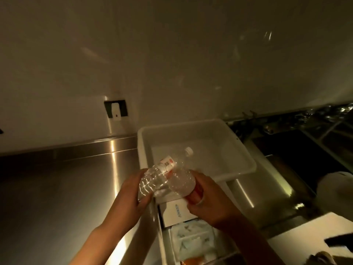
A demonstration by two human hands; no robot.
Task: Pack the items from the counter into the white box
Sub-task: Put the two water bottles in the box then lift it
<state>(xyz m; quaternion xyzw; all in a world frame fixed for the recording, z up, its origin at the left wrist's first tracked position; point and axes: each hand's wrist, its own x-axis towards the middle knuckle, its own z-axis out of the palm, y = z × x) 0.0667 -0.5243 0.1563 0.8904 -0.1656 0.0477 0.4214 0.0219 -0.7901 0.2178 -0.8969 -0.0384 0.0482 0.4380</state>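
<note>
My left hand point(131, 199) grips a clear, crinkled plastic bottle point(150, 180) with a white and red label. My right hand point(208, 199) grips a second clear bottle point(181, 183) by its labelled part, its round end facing me. Both bottles touch and are held just in front of the white box point(191, 132). A white cap point(189, 151) shows above the box's floor. The box stands on the steel counter point(66, 188), and nothing else is visible inside it. Below my hands lie a white Anker carton point(177, 209) and a pack of wipes point(193, 240).
A dark sink point(286, 150) lies to the right of the box. A white board point(305, 232) and a white round object point(336, 186) sit at the lower right. A wall socket point(115, 110) is set in the wall behind. An orange item point(193, 262) shows at the bottom edge.
</note>
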